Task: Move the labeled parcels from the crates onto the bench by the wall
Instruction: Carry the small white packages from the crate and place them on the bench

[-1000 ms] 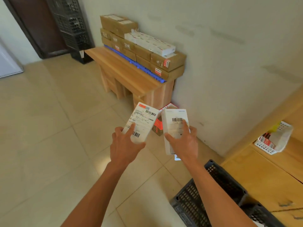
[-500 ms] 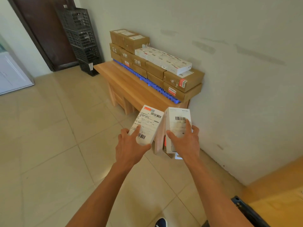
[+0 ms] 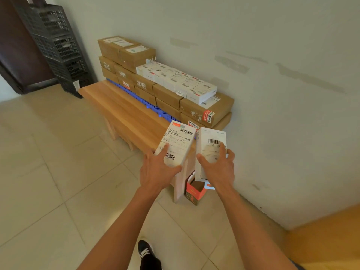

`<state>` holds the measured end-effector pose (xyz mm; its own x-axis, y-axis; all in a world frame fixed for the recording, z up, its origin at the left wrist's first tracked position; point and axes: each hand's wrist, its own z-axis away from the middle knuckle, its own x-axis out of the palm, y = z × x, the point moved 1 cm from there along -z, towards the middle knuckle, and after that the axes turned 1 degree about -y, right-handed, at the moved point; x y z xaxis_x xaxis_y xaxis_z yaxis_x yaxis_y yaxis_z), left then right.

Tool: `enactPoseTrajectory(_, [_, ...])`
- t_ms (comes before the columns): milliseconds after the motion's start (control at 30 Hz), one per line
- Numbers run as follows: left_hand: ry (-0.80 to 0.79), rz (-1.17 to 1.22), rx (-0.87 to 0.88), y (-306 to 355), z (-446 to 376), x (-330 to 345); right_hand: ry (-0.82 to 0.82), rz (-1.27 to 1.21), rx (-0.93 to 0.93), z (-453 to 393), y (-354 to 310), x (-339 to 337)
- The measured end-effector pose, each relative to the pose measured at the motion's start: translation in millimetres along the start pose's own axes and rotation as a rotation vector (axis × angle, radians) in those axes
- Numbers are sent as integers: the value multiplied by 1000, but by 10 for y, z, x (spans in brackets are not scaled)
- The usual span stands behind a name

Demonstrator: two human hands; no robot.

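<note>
Each hand grips one white parcel: left hand [image 3: 155,170] on the left parcel [image 3: 176,146], right hand [image 3: 218,168] on the right parcel [image 3: 210,151], above the bench [image 3: 120,112] end. The stack [image 3: 171,88] fills the wall edge; set carelessly, either could slide off the white row.

— What do the hands carry?

— The left hand [image 3: 155,170] grips a white parcel [image 3: 176,145] with barcodes on its label; the right hand [image 3: 218,168] grips a second white parcel [image 3: 209,151], upright. Both are held over the near end of the wooden bench [image 3: 120,112].

— And on the bench?

— Brown cartons [image 3: 204,112] stacked along the bench's back edge against the wall [image 3: 272,45], on a blue slatted mat [image 3: 155,111]. A row of white boxes [image 3: 175,80] lies on top of them.

— Anything else?

— Black crates [image 3: 56,43] stacked by the bench's far end, a red-and-white box [image 3: 194,191] on the floor by the near leg, and a black shoe [image 3: 146,250] on the tiles.
</note>
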<state>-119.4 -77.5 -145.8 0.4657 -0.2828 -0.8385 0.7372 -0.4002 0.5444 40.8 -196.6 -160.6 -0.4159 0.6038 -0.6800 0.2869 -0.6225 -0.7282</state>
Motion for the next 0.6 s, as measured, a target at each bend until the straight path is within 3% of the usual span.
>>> enactPoseTrajectory(333, [-156,40,187,347,-1756,173,164,-64,201,-1205,-504,313])
enactPoseTrajectory(600, [-252,20,362,828,-2583,503,261,-111,330,-1882,-468,267])
